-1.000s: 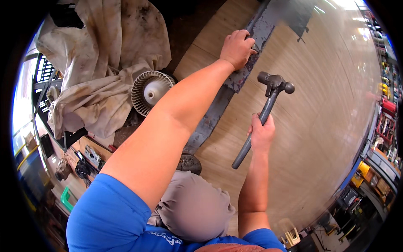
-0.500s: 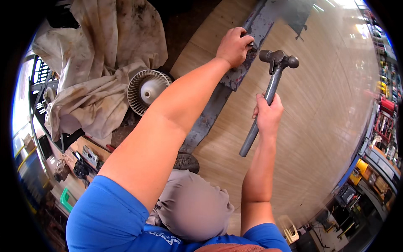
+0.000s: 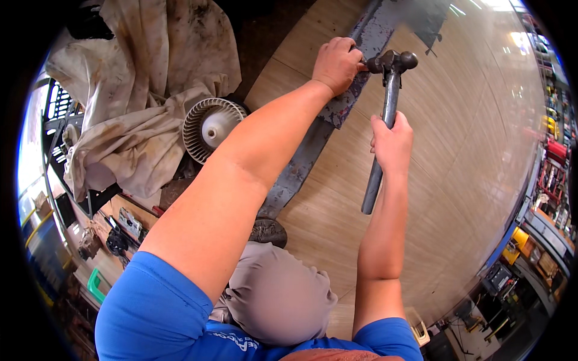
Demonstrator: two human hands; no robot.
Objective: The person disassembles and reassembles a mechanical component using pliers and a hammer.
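My left hand (image 3: pixel 338 65) is closed at the scuffed grey metal bar (image 3: pixel 366 39), its fingers round something small and dark that I cannot make out. My right hand (image 3: pixel 391 141) grips the handle of a ball-peen hammer (image 3: pixel 388 90), held upright in the picture with its head at my left hand's fingertips. Whether the head touches anything I cannot tell. A white blower wheel (image 3: pixel 212 133) lies left of my forearm, beside a crumpled, stained cloth (image 3: pixel 138 54).
The bar lies across a light wood-look tiled floor (image 3: pixel 457 168). My dark shoe (image 3: pixel 269 231) and grey-clad knee are below me. A black slotted rack (image 3: pixel 60 96) stands at the left, with assorted metal parts below it. Crowded tool shelving (image 3: pixel 551 186) runs along the right edge.
My right hand has moved the hammer up and slightly right, bringing its head level with my left hand. My left hand has shifted slightly up and left, still closed at the bar.
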